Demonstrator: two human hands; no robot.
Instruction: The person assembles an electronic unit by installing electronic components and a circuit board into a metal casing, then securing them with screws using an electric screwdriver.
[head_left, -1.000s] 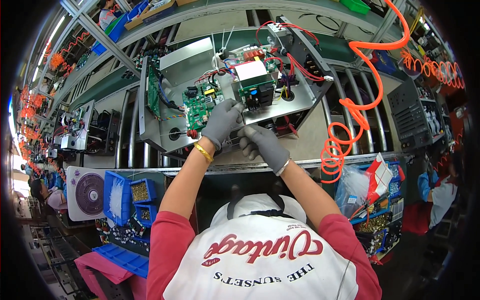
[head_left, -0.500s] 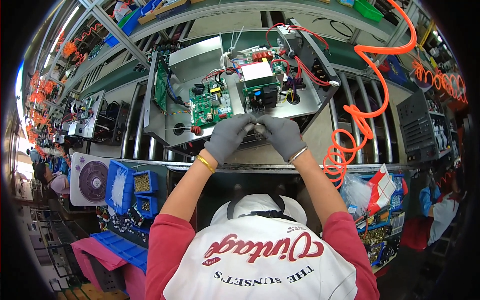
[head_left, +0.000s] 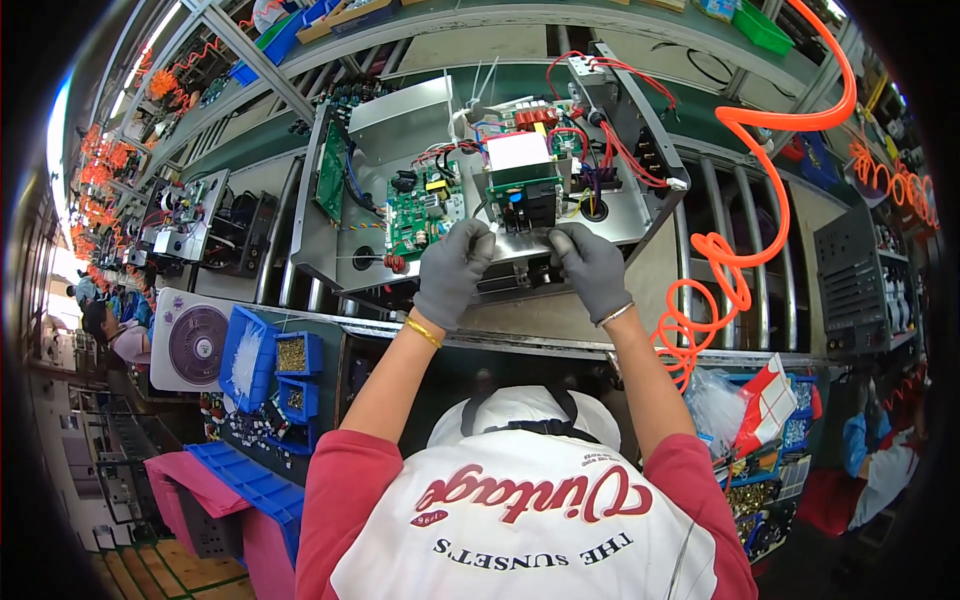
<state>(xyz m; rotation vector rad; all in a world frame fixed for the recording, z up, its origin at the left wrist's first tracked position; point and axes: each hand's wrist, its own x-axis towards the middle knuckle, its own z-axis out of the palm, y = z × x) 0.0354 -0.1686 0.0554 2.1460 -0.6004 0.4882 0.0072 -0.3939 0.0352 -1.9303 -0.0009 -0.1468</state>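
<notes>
An open metal equipment case (head_left: 400,275) lies in front of me, full of circuit boards and wires. At its near edge my left hand (head_left: 455,272), in a grey glove, has its fingers curled into a pinch, close to a green circuit board (head_left: 420,210). My right hand (head_left: 592,272), gloved alike, is pinched at the same edge, to the right of a black heat-sink block (head_left: 532,205) topped by a white panel (head_left: 518,148). Whatever the fingertips hold is too small or hidden to make out. Red wires (head_left: 625,155) run along the right wall of the case.
Metal conveyor rollers (head_left: 745,250) flank the case. An orange coiled air hose (head_left: 735,265) hangs at right. Blue bins of screws (head_left: 297,355) and a white fan (head_left: 195,340) stand at left. Another dark case (head_left: 855,275) sits far right.
My hands, which met at the middle of the case's near edge, have moved apart to the left and right. The whole view has shifted slightly.
</notes>
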